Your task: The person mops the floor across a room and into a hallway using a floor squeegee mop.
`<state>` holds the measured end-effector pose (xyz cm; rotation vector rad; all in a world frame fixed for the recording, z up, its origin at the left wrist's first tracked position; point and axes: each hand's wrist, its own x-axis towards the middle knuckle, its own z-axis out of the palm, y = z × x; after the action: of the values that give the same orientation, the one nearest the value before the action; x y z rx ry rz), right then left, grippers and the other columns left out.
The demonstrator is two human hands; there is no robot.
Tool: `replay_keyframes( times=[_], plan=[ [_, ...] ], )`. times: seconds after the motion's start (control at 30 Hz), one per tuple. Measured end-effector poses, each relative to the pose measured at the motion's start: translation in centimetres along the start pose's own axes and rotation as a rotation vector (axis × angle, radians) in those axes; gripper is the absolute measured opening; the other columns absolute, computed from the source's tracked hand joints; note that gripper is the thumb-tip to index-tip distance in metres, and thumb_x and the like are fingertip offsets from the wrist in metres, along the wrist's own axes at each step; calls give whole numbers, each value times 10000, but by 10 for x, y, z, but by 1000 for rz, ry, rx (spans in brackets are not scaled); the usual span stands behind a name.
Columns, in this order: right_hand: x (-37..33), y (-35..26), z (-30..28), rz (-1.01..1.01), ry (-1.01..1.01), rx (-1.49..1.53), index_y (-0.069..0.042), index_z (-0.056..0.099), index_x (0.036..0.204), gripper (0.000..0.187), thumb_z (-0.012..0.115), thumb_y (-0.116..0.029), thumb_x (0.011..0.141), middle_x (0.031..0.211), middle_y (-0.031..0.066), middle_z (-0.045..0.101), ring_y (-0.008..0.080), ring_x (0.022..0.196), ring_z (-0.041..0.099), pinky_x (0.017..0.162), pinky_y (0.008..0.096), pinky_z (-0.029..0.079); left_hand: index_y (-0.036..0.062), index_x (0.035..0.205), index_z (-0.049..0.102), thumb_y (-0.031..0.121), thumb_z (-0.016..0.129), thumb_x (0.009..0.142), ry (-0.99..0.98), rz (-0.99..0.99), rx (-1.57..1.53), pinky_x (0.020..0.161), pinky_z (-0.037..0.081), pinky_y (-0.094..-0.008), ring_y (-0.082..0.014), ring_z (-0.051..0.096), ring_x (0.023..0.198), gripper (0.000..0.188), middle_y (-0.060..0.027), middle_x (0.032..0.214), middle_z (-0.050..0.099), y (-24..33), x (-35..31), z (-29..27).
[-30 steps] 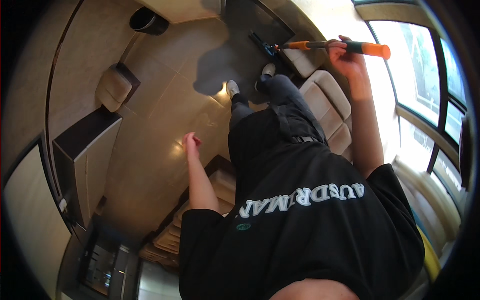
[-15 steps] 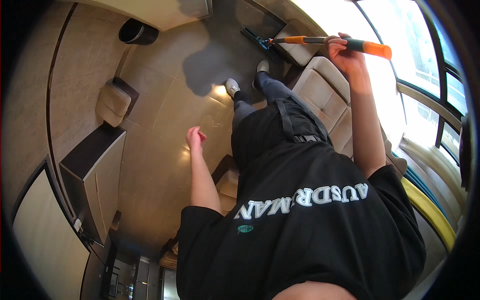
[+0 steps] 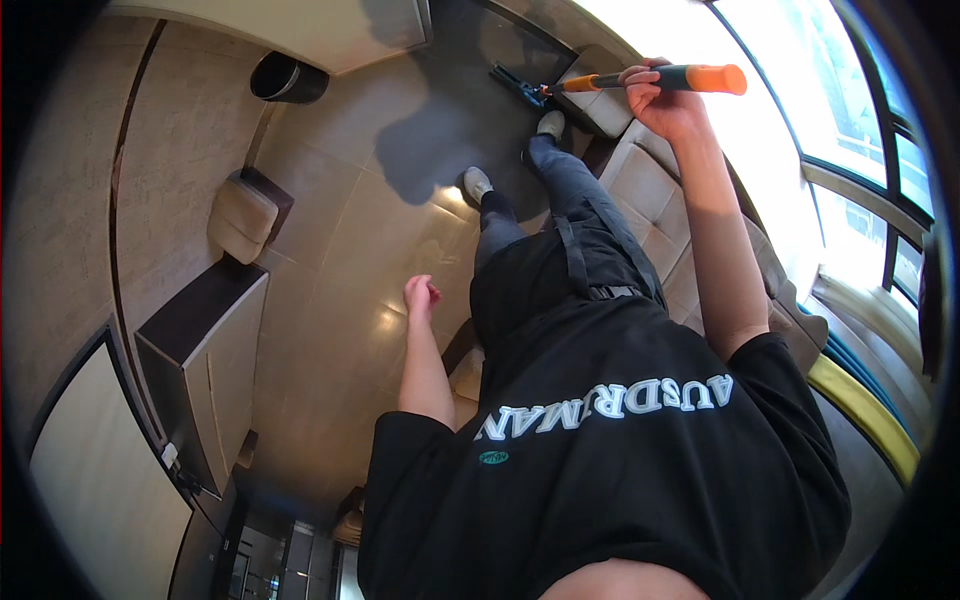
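Observation:
My right hand (image 3: 662,103) is wrapped round the upper handle of a long-handled mop (image 3: 603,82), coloured orange and dark grey. An orange end of the handle sticks out past my hand toward the window. The narrow dark bluish mop head (image 3: 517,87) rests on the floor just beyond my feet, close to the seat along the wall. My left hand (image 3: 421,296) hangs over the floor at my left side, its fingers loosely curled with nothing seen in them.
A beige cushioned bench (image 3: 645,185) runs along the window on my right. To the left stand a black bin (image 3: 288,78), a small beige stool (image 3: 243,216) and a dark-topped cabinet (image 3: 203,311). Tiled floor (image 3: 318,200) lies between. A pale board (image 3: 300,28) juts in at the far end.
My right hand and the mop handle's end have shifted left and slightly away from me. My left hand has moved a little right and nearer my body, fingers curled closer. My view has shifted slightly.

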<state>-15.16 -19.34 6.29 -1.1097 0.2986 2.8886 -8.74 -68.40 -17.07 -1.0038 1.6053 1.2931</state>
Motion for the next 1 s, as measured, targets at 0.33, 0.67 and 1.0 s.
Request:
replay_keyframes(
  times=[0.33, 0.67, 1.0],
  plan=[
    [9, 28, -4, 85, 80, -68, -9, 342, 668, 84, 425, -15, 684, 609, 47, 380, 121, 490, 436, 383, 186, 318, 86, 724, 492, 115, 495, 678, 108, 177, -246, 397, 412, -256, -126, 454, 411, 55, -16, 492, 445, 32, -4, -9],
    [-6, 66, -11, 377, 207, -39, 37, 340, 699, 71, 409, 21, 691, 613, 65, 432, 111, 526, 496, 515, 228, 490, 69, 784, 471, 125, 478, 690, 81, -20, -260, 385, 420, -257, -133, 472, 412, 110, -29, 499, 446, -64, -22, 27],
    [-63, 130, 34, 683, 519, -421, -10, 355, 655, 90, 428, -10, 708, 561, 17, 403, 72, 478, 473, 492, 142, 450, 56, 742, 485, 89, 493, 688, 424, 88, -688, 372, 401, -259, -139, 451, 381, 64, -37, 491, 449, -115, -93, 40]
  ],
)
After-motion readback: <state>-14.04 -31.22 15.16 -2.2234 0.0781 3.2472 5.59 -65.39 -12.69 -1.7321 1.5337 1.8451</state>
